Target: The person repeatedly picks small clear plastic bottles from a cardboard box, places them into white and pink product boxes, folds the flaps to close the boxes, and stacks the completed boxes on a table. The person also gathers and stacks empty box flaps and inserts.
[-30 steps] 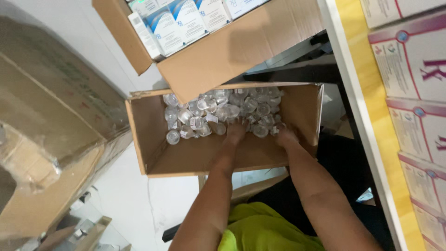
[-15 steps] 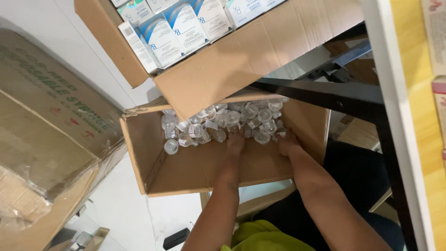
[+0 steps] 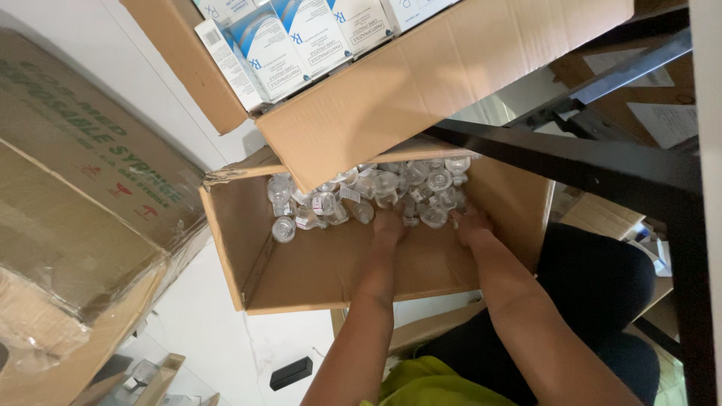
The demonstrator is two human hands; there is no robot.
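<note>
Two hands, the left hand (image 3: 390, 224) and the right hand (image 3: 472, 225); three cardboard boxes in full view; about two dozen small clear vials (image 3: 376, 192), heaped too thickly for counting; roughly five white-and-blue cartons (image 3: 301, 37).

Fingertips of left hand (image 3: 389, 224) and right hand (image 3: 472, 224) buried among vials (image 3: 376, 192) — pile's far edge hidden under upper carton (image 3: 421, 83).

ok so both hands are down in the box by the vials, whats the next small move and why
Probably close the fingers around a few vials and lift. The left hand and right hand already rest at the near edge of the heap of small clear vials in the open cardboard box; whether either holds one cannot be told.
</note>
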